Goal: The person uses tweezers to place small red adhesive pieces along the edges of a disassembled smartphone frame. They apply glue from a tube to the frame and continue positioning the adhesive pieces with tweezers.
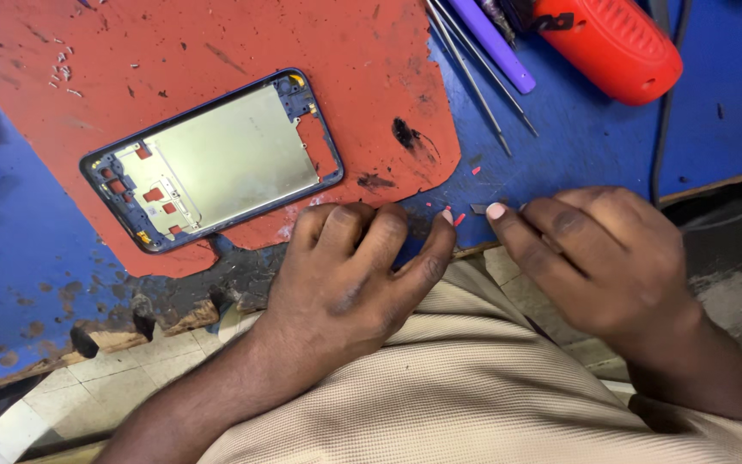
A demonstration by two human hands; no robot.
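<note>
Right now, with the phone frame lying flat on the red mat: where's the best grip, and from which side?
Probably the two long side rails of the phone frame, pinched across its narrow width from above. It lies flat, open face up, with thin raised blue edges and a bare metal plate in the middle that offers no hold. The left hand is nearest, just off its lower right corner; the right hand rests further away.

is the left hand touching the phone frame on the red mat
Apart. The head view shows a strip of red mat between the left hand and the phone frame.
</note>
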